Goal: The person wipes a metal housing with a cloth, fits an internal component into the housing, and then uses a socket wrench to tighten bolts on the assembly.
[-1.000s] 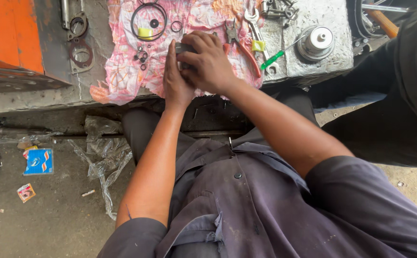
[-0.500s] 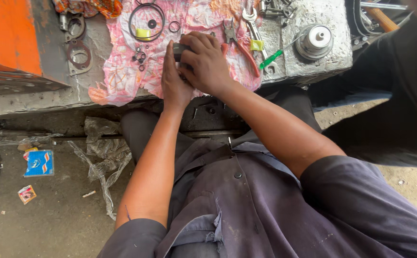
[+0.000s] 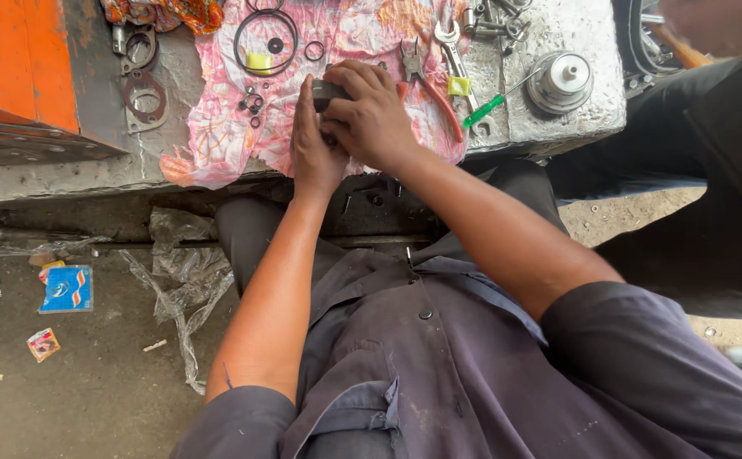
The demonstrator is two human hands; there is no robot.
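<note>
Both hands, left (image 3: 313, 144) & right (image 3: 372, 119), grip pressed tight round small dark metal part (image 3: 328, 90) btwn them.

two hands (image 3: 315, 144), one pliers (image 3: 426, 85), two gaskets (image 3: 143, 93)

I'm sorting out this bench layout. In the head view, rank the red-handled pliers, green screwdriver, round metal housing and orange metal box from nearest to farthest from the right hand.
1. Red-handled pliers, right beside the right hand, to its right.
2. Green screwdriver, farther right on the slab.
3. Round metal housing, near the slab's right end.
4. Orange metal box, far left, beyond the pink cloth.
</note>
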